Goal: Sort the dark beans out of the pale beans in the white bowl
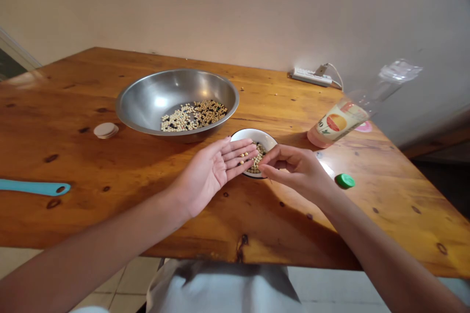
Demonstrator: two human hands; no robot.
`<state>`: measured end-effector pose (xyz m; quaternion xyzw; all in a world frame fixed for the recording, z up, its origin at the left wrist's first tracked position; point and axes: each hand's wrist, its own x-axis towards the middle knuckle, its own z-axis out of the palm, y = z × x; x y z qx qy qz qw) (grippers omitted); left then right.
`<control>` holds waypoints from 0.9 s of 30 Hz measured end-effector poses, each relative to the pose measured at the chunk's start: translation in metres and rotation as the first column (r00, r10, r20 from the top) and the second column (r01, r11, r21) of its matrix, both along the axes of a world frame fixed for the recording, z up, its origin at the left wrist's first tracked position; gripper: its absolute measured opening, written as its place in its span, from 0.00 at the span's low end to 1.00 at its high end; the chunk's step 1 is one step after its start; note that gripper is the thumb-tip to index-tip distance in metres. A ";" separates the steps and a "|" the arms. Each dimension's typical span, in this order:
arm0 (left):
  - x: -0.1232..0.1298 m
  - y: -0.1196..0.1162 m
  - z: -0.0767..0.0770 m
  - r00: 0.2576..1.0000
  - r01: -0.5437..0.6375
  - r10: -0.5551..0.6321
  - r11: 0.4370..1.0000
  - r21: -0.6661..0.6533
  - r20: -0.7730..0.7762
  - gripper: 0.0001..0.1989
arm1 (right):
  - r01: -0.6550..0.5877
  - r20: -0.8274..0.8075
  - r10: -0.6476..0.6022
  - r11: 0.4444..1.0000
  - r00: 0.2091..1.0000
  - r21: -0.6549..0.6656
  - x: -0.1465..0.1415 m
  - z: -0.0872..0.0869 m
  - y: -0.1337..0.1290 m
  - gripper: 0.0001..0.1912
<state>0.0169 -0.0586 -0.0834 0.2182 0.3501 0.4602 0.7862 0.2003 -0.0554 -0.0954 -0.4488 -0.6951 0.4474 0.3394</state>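
left hand [216,166] — palm up — holds a few beans [244,155].

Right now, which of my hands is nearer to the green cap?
Right. Your right hand is left of the green cap; your left hand is farther left, palm up, fingers over the white bowl.

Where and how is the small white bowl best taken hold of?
Probably by the far rim of the small white bowl, pinched from above: it stands upright with a wide, open mouth, and that edge shows. In this view the left hand hides its left edge, and the right hand overlaps its right. Beans inside suggest keeping it level.
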 end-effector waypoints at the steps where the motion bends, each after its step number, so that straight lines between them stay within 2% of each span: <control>1: 0.000 0.000 0.000 1.000 0.000 0.000 1.000 0.001 -0.003 0.18 | 0.002 0.003 -0.002 1.000 1.000 0.009 0.000 0.000 0.000 0.09; 14: 0.001 -0.001 -0.002 1.000 0.019 -0.019 0.999 0.049 -0.002 0.19 | -0.022 0.093 0.006 0.986 0.996 0.167 -0.005 -0.001 -0.004 0.04; 27: -0.001 0.000 -0.005 0.999 0.040 -0.041 0.998 0.048 0.025 0.16 | 0.105 0.147 -0.130 0.980 0.980 0.166 -0.012 -0.003 -0.004 0.04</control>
